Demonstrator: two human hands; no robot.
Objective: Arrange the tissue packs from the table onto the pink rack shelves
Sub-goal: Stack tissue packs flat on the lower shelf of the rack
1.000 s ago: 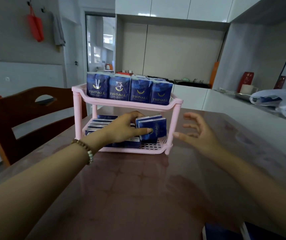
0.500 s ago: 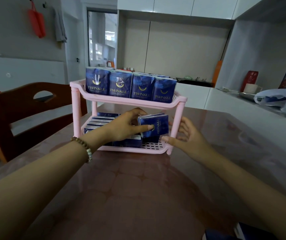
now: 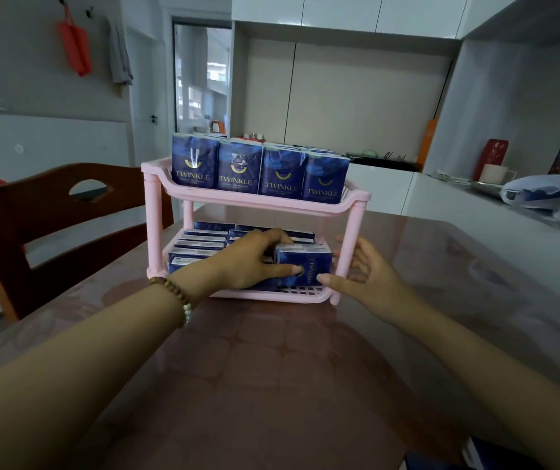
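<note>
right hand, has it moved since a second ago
Yes. The right hand moved left, from apart from the pink rack to right at its front corner post.
</note>
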